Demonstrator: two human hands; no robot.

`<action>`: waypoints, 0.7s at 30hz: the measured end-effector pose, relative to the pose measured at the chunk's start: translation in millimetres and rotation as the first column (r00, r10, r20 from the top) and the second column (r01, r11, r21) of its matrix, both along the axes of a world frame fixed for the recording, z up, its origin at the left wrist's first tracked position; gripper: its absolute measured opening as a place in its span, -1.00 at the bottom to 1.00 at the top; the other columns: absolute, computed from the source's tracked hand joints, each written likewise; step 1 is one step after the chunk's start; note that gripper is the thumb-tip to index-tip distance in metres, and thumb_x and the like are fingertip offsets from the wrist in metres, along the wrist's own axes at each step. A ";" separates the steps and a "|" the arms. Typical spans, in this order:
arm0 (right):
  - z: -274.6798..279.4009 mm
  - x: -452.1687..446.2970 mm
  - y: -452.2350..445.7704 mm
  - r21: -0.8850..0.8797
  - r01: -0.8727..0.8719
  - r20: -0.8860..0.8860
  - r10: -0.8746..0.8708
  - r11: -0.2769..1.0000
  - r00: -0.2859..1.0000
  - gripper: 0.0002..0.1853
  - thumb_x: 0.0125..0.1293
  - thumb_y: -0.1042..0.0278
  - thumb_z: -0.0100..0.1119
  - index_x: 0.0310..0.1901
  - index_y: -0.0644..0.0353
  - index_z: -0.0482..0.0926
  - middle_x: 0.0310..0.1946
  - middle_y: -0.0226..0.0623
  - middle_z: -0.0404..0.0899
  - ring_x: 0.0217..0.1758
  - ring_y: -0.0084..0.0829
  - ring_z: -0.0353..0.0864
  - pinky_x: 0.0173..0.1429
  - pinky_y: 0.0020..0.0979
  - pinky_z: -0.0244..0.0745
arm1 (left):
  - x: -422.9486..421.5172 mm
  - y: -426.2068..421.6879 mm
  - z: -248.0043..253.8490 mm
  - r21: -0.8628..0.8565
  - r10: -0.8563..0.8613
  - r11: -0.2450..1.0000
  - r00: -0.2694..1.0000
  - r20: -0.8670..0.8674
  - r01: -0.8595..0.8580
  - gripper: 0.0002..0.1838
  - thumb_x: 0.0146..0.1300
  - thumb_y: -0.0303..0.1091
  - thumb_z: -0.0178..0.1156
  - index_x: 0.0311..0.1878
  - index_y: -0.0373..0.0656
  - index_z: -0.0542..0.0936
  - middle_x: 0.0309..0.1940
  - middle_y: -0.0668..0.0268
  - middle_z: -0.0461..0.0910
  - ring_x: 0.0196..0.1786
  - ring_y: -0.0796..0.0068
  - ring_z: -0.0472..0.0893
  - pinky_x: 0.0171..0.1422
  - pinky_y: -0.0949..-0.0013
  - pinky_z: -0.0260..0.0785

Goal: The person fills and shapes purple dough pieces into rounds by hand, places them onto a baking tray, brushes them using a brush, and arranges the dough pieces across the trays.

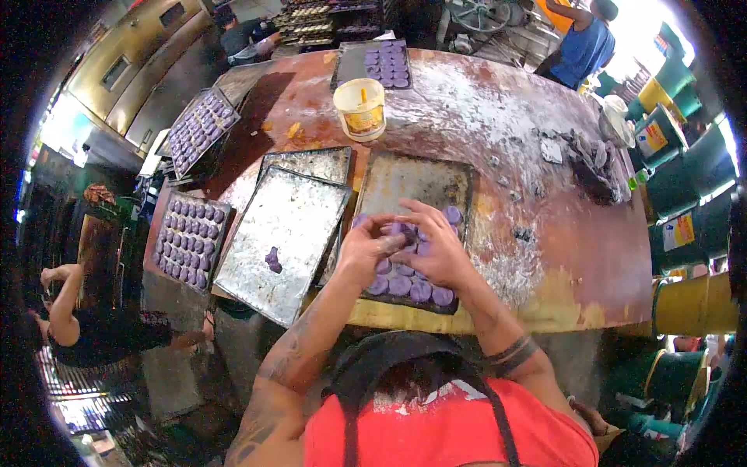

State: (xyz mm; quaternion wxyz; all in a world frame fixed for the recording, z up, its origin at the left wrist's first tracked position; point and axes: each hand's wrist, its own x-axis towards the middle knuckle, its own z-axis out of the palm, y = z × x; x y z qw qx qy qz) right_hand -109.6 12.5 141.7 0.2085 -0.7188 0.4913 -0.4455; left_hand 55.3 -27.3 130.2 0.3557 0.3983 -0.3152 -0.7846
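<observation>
Both my hands are over a dark baking tray [416, 177] whose near half bears rows of flat purple dough rounds [420, 291]. My left hand [375, 247] has its fingers curled round a small purple dough piece [403, 230], which is partly hidden by the fingers. Facing it from the right, my right hand [437, 247] has its fingers apart, with the fingertips close to that piece. To the left, a pale, floured tray [288, 233] carries a small dark purple scrap [273, 260] and overlaps another tray [311, 163].
Filled trays of purple rounds lie at the left [188, 241], upper left [201, 132] and far edge [387, 64]. A white and yellow bucket [361, 113] stands beyond my tray. Dark plastic [595, 167] lies at the right. Other people are around the table.
</observation>
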 end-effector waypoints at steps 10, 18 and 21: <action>-79.4 3.8 12.2 0.183 0.109 0.205 -0.147 0.977 0.968 -0.65 -0.06 0.55 0.33 -0.17 0.25 0.51 -0.15 -0.15 0.49 -0.04 -0.13 0.56 0.09 -0.28 0.45 | -11.5 17.5 -63.0 0.187 -0.147 0.971 0.989 -0.022 0.149 -0.77 0.29 -0.36 0.28 -0.04 -0.23 0.58 -0.19 0.29 0.64 -0.19 0.46 0.64 -0.04 0.33 0.52; -124.9 -41.2 -39.7 0.605 0.191 0.112 -0.320 0.773 0.941 -0.75 0.10 0.32 0.30 -0.16 0.16 0.71 -0.11 -0.13 0.69 -0.08 -0.14 0.69 0.02 -0.26 0.56 | -27.4 12.5 -74.3 -0.392 -0.023 0.814 0.698 0.716 0.429 -0.22 0.26 -0.29 0.31 0.43 -0.38 0.18 0.27 -0.05 0.44 0.30 0.14 0.46 0.41 0.24 0.25; -132.4 -63.1 -78.9 0.384 0.414 -0.183 -0.371 0.826 0.910 -0.78 0.13 0.31 0.19 -0.20 0.12 0.70 -0.21 -0.14 0.67 -0.08 -0.04 0.61 0.04 -0.14 0.53 | -25.2 12.3 -75.0 -0.265 -0.062 0.859 0.602 0.796 0.439 -0.06 0.21 -0.25 0.35 0.52 -0.31 0.02 0.42 -0.07 0.28 0.47 0.08 0.28 0.51 0.22 0.10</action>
